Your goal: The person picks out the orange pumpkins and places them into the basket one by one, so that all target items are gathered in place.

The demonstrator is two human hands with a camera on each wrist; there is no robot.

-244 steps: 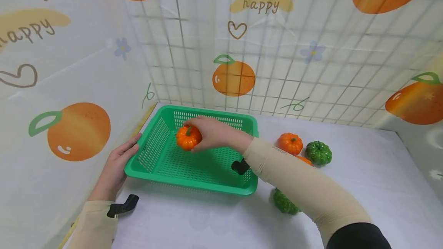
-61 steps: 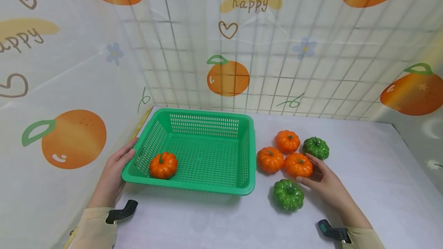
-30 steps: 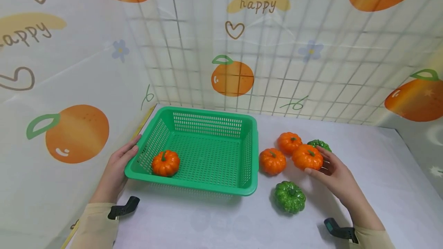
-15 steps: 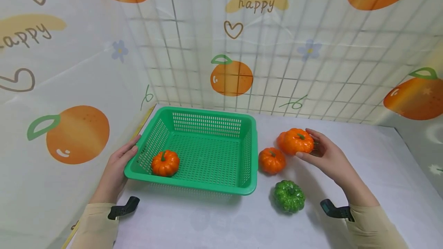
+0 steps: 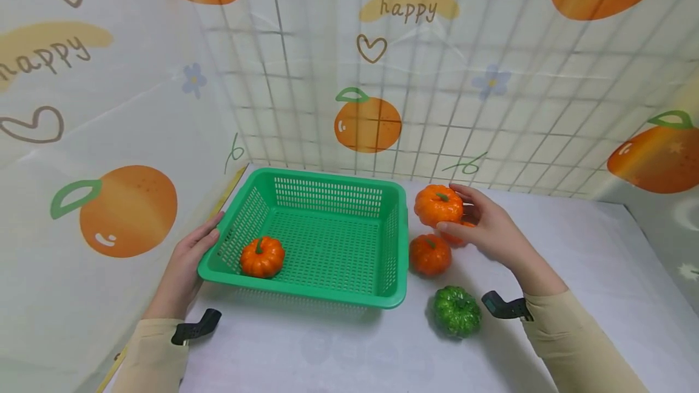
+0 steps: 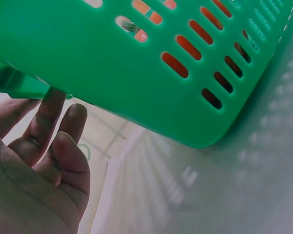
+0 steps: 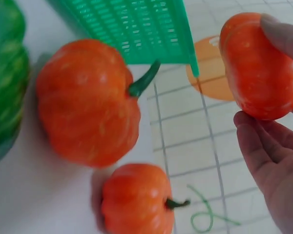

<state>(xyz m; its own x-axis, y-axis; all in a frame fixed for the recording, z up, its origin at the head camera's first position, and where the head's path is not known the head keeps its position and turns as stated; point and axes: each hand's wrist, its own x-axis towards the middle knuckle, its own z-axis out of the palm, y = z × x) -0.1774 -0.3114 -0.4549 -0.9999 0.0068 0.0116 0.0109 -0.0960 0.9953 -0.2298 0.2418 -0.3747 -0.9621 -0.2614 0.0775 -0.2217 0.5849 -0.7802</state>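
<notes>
My right hand (image 5: 494, 232) pinches an orange mini pumpkin (image 5: 434, 204) between thumb and fingers. In the right wrist view this pumpkin (image 7: 259, 70) is held up, apart from the two orange ones on the table. Of those two, one (image 5: 430, 255) sits by the basket's right side; the other (image 5: 457, 234) is partly covered by the hand. My left hand (image 5: 182, 268) holds the left rim of a green plastic basket (image 5: 306, 287), its fingers (image 6: 51, 109) at the underside of the rim in the left wrist view. Inside, at the front left, lies one orange pumpkin (image 5: 262, 258).
A green pumpkin (image 5: 456, 312) rests on the white table (image 5: 349, 350), right of the basket's front corner. A wire grid (image 5: 437, 96) behind a fruit-printed sheet stands along the back. The printed sheet (image 5: 125, 120) also closes off the left side.
My right hand has let go of one pumpkin in the basket, returned to the right, lifted another orange one and carried it leftward. A second green pumpkin is now hidden. My left hand stays at the rim.
</notes>
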